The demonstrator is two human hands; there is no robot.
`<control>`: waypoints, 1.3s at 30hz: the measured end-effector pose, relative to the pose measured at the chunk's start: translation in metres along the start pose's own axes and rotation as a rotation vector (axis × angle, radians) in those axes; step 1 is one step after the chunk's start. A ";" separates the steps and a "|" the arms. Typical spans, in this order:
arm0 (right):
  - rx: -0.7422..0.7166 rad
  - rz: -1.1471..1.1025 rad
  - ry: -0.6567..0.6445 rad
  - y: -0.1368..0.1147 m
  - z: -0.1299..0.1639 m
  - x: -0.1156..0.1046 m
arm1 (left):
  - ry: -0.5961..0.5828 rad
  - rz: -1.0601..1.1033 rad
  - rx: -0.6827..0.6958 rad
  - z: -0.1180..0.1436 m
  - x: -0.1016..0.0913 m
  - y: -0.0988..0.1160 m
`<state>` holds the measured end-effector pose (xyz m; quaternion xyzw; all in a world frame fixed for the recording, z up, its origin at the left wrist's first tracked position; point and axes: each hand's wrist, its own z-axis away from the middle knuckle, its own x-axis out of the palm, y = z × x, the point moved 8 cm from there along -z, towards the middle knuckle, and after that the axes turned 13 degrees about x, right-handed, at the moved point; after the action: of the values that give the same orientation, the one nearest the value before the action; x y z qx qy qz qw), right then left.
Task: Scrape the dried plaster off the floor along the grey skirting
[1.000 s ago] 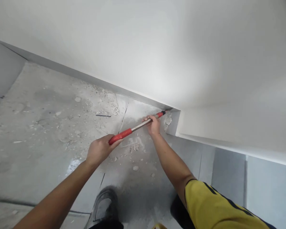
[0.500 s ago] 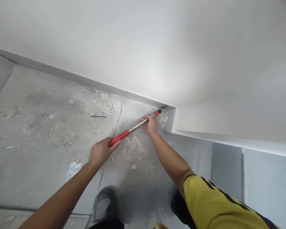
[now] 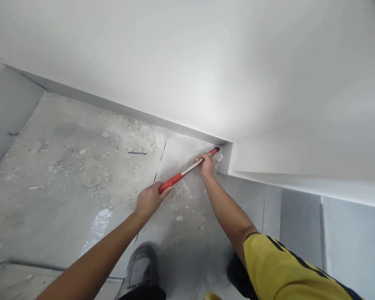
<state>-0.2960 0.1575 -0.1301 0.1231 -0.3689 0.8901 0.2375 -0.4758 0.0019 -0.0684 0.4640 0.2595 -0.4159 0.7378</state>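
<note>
— Hands?
— Left hand (image 3: pixel 150 201) closed round the red grip of the bar (image 3: pixel 187 171); right hand (image 3: pixel 205 164) wrapped on the steel shaft near its far end.
— And the tip?
— Down in the corner where wall (image 3: pixel 187 66) meets floor (image 3: pixel 65 175) — against chipped plaster, it seems; too small to be sure. Rubble (image 3: pixel 178 191) lies beneath.
</note>
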 end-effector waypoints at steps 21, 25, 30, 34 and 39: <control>-0.005 0.030 0.021 -0.010 0.002 -0.014 | -0.043 0.016 -0.008 0.002 0.014 0.011; 0.070 0.056 -0.053 0.019 0.002 0.015 | -0.022 0.003 -0.106 0.019 0.006 -0.015; 0.138 0.105 -0.160 0.043 0.003 0.042 | -0.003 -0.037 -0.211 0.036 0.002 -0.037; 0.040 0.039 -0.033 0.015 0.002 0.017 | -0.013 -0.039 -0.082 0.014 0.000 -0.016; 0.088 0.057 -0.089 0.027 0.004 0.027 | 0.026 -0.062 -0.120 0.025 -0.001 -0.023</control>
<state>-0.3327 0.1474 -0.1326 0.1624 -0.3430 0.9055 0.1898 -0.4963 -0.0254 -0.0681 0.4158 0.3081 -0.4162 0.7476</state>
